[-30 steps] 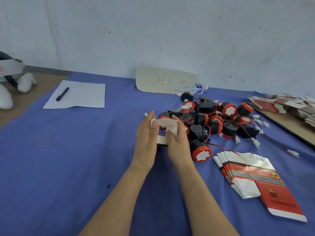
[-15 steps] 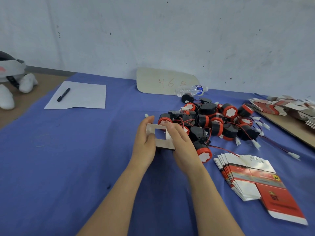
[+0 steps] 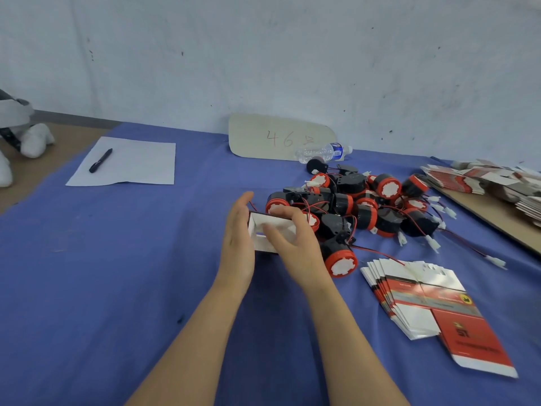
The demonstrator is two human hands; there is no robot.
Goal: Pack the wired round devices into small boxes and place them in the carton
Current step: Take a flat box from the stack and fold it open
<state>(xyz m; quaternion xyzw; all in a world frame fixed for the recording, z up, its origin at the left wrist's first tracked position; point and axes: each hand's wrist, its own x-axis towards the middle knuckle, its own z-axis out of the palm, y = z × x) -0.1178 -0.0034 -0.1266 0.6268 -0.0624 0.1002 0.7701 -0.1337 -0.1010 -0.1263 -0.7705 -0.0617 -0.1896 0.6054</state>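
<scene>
Blue tablecloth (image 3: 117,259), scuffed wall (image 3: 292,54); left hand (image 3: 237,244) presses flat, right hand (image 3: 295,244) grips small box (image 3: 273,222).

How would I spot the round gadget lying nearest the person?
On the blue tablecloth, find the heap of black-and-red round devices. The nearest device sits at the heap's near edge, beside the fanned flat boxes, its white-centred red face turned toward us.

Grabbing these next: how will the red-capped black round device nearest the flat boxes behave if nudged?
The red-capped black round device seems to lie on its curved side, so it may roll. Its thin red-and-black wire looks floppy and would likely trail or snag.
</scene>
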